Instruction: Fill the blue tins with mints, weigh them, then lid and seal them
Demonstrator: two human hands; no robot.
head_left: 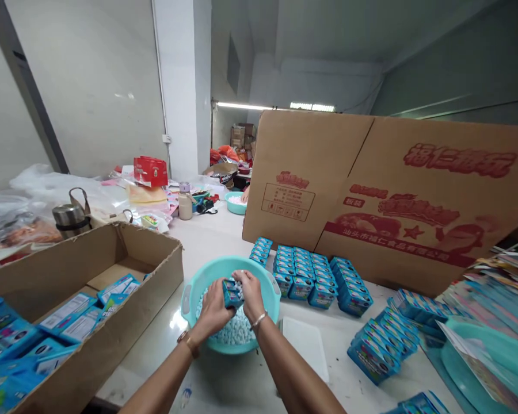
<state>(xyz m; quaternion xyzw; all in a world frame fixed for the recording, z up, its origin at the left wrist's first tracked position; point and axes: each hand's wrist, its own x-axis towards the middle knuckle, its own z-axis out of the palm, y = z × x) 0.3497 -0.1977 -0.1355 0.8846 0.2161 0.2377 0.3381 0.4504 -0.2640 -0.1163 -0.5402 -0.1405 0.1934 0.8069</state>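
Note:
A turquoise basin (pixel 191 315) of small pale pellets (pixel 231 332) stands on the table in front of me. Above it, my left hand (pixel 214 307) is wrapped round a small blue printed box (pixel 231 293), tilted with its opening to the right. My right hand (pixel 251 293) is at that opening, fingers curled over several white pellets that show at the box's mouth. Part of what the right fingers hold is hidden.
On the left stands an open cardboard carton (pixel 125 322) with blue packets in it. Rows of blue boxes (pixel 302 276) line the right, before a large upright cardboard sheet (pixel 371 201). A whitish flat lid (pixel 304 345) lies beside the basin. A steel cup (pixel 69 218) stands behind the carton.

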